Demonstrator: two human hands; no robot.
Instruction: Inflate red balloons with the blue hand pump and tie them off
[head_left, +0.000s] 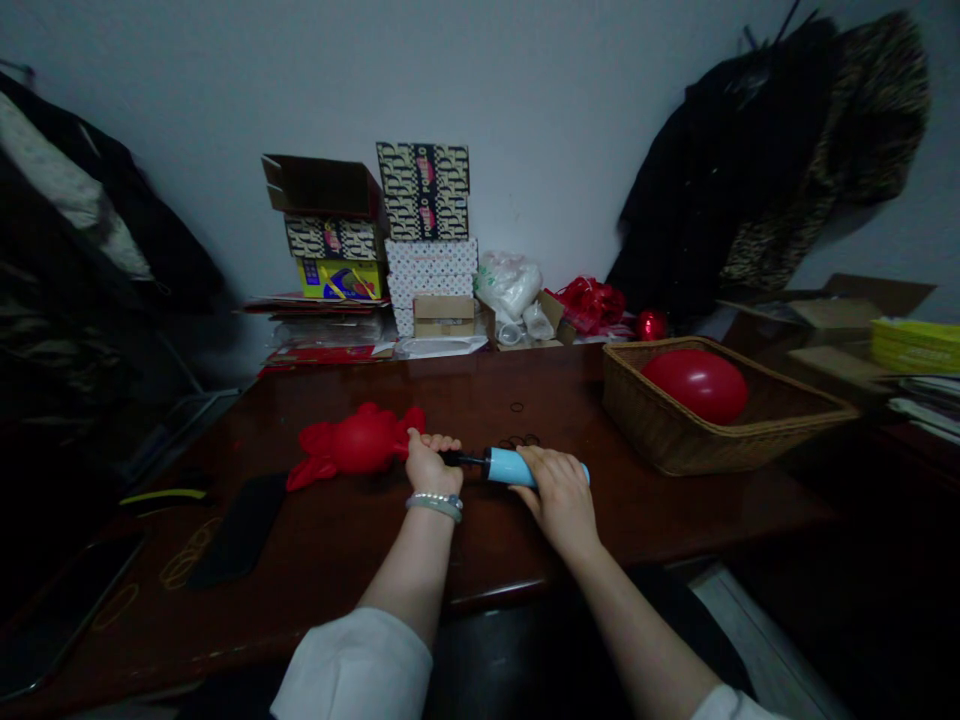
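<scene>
A red, partly inflated shaped balloon (351, 443) lies on the dark wooden table (465, 400), left of centre. My left hand (428, 462), with a bracelet on the wrist, is closed around the balloon's neck where it meets the black nozzle of a light blue hand pump (504, 465). My right hand (559, 494) is wrapped round the pump's blue body, just right of the left hand. The pump lies roughly level, pointing left at the balloon.
A wicker basket (652, 435) at the right holds a red inflated balloon (696, 384). Stacked boxes (426, 225), plastic bags and red ribbon line the wall. A dark phone (238, 528) lies front left. Small rubber rings (519, 439) lie by the pump. Coats hang at right.
</scene>
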